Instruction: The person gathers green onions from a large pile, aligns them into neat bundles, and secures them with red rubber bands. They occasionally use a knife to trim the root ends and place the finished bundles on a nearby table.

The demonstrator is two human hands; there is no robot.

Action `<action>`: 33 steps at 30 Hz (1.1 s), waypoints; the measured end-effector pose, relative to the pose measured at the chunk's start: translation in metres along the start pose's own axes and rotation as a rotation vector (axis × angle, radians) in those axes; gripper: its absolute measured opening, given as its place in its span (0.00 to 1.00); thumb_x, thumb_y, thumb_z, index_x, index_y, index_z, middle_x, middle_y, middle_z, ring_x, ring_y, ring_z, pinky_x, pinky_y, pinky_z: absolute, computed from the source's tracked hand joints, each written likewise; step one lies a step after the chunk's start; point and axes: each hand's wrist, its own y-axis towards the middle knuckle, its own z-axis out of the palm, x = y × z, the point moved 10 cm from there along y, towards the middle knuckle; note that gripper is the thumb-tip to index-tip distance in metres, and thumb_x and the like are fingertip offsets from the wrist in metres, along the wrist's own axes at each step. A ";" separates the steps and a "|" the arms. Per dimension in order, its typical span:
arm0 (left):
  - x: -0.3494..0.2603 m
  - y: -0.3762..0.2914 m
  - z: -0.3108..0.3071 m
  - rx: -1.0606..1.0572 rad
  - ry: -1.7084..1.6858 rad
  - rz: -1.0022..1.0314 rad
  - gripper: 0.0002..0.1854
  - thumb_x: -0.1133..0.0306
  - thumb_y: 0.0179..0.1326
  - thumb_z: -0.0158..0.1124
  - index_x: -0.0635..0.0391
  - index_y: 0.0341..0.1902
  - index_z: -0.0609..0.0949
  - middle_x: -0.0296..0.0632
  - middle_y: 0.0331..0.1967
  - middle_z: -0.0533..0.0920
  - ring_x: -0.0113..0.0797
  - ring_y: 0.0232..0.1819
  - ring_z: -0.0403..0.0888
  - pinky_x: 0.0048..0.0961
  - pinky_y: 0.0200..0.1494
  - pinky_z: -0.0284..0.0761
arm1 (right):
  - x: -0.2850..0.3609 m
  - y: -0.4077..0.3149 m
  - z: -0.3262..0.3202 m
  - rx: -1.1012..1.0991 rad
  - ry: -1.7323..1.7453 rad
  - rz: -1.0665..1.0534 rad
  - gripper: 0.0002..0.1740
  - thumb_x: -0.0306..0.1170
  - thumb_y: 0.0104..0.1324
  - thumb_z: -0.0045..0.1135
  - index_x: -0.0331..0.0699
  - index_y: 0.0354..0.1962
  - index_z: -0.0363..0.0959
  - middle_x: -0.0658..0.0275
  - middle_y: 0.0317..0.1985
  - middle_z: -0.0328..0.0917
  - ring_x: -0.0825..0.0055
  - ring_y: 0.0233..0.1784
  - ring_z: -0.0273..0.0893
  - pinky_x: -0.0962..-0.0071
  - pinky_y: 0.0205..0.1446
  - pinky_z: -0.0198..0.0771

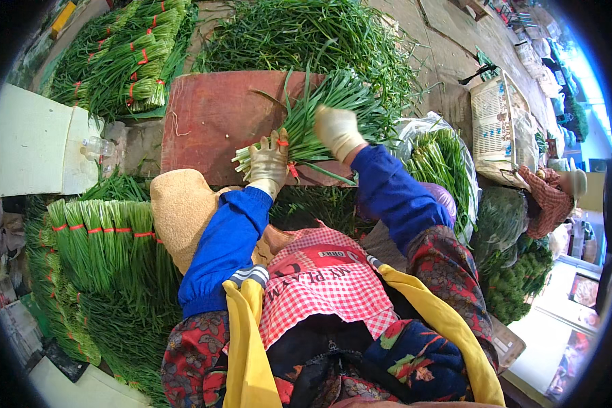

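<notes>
A bunch of garlic chives [311, 125] lies across a reddish-brown board [209, 117], its pale stem ends pointing left. My left hand [266, 160], in a soiled whitish glove, grips the bunch close to those ends. Red tape [292, 172] shows beside the fingers, its loose end sticking out below. Over the green leaves, my gloved right hand [336, 130] is balled into a fist and slightly blurred. Whether anything is inside that fist is hidden. A single dark leaf [268, 97] rests on the board above the bunch.
Loose chives [306, 35] are heaped beyond the board. Red-tied bunches [148, 61] are stacked at upper left, more bunches [102, 229] at lower left. A plastic bag of chives [433, 158] stands right, near a white crate [494, 122] and another person [548, 196].
</notes>
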 end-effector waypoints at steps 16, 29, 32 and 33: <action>0.001 0.002 -0.007 0.024 -0.008 0.006 0.38 0.55 0.64 0.57 0.50 0.77 0.59 0.43 0.70 0.70 0.44 0.63 0.73 0.55 0.58 0.69 | 0.050 -0.053 -0.017 -0.134 0.681 -0.294 0.24 0.40 0.61 0.66 0.46 0.55 0.77 0.55 0.49 0.81 0.53 0.50 0.81 0.60 0.54 0.77; 0.012 -0.005 -0.021 -0.164 -0.317 -0.009 0.38 0.58 0.47 0.73 0.52 0.63 0.70 0.42 0.67 0.70 0.45 0.60 0.73 0.48 0.56 0.68 | 0.049 -0.011 0.077 0.138 1.898 0.368 0.12 0.35 0.72 0.56 0.35 0.41 0.80 0.68 0.31 0.83 0.84 0.21 0.72 0.82 0.25 0.64; 0.026 -0.001 -0.017 -0.201 -0.599 -0.073 0.38 0.61 0.44 0.75 0.53 0.61 0.71 0.42 0.65 0.73 0.49 0.53 0.78 0.46 0.54 0.71 | 0.047 -0.009 0.080 0.251 1.921 0.331 0.12 0.34 0.71 0.58 0.34 0.45 0.78 0.68 0.31 0.83 0.83 0.21 0.73 0.81 0.25 0.66; 0.031 0.001 -0.022 -0.269 -0.602 -0.087 0.35 0.62 0.47 0.73 0.53 0.60 0.71 0.41 0.64 0.73 0.48 0.52 0.79 0.46 0.54 0.71 | 0.052 -0.012 0.081 0.313 1.893 0.283 0.12 0.34 0.71 0.58 0.34 0.46 0.78 0.67 0.31 0.83 0.83 0.20 0.73 0.80 0.25 0.66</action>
